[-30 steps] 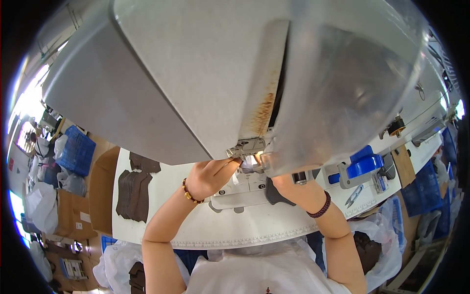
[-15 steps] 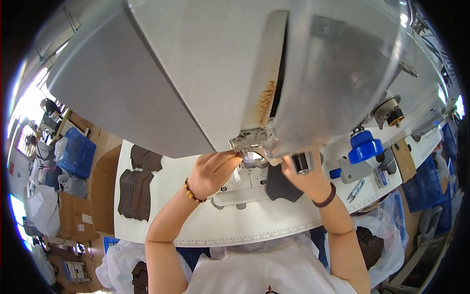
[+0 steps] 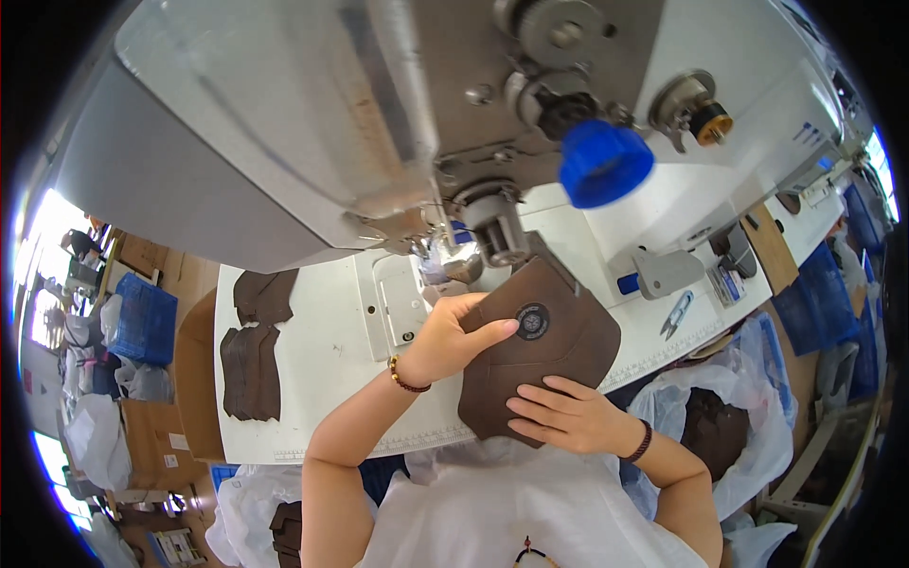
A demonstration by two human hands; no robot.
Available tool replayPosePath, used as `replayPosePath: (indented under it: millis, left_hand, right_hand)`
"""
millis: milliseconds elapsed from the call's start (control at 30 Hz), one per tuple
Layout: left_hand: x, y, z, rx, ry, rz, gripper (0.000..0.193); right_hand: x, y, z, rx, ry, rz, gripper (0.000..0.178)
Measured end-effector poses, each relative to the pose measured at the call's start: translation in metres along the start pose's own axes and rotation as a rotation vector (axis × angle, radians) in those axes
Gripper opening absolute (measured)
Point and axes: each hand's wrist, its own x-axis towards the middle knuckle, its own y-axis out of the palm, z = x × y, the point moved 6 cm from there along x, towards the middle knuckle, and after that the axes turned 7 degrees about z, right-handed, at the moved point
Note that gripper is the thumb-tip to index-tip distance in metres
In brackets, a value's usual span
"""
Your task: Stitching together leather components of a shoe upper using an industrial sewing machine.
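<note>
- The right hand (image 3: 573, 417) lies on the brown panel (image 3: 578, 327), fingers spread; its thumb is hidden, so I cannot tell whether it grips.
- The left hand (image 3: 453, 339) pinches the panel's left edge, thumb beside a round dark badge (image 3: 534, 322).
- The panel is over the bench (image 3: 327, 369), before the sewing machine (image 3: 199, 180).
- Brown pieces (image 3: 252, 374) lie farther left.

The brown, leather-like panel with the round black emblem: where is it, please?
In the head view, the brown panel is right of centre, left hand at its left edge, right hand on its lower part.
</note>
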Motion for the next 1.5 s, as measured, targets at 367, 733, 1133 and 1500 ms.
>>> replayPosePath:
  millis: [367,733,1133,1500]
  left_hand:
    - [-0.008,0.013,-0.012,0.043,0.104,-0.044,0.026]
    - [-0.011,0.013,-0.013,0.034,0.126,-0.076,0.026]
    - [-0.017,0.018,-0.014,0.067,0.085,-0.138,0.024]
    - [-0.022,0.027,-0.019,0.01,0.213,-0.122,0.027]
  right_hand:
    - [-0.191,-0.014,-0.142,-0.083,0.947,0.123,0.03]
    - [-0.202,-0.011,-0.148,-0.076,0.852,0.014,0.015]
    - [-0.143,-0.036,-0.114,0.44,0.927,-0.478,0.021]
    - [0.044,-0.069,-0.069,0.228,0.289,-0.451,0.03]
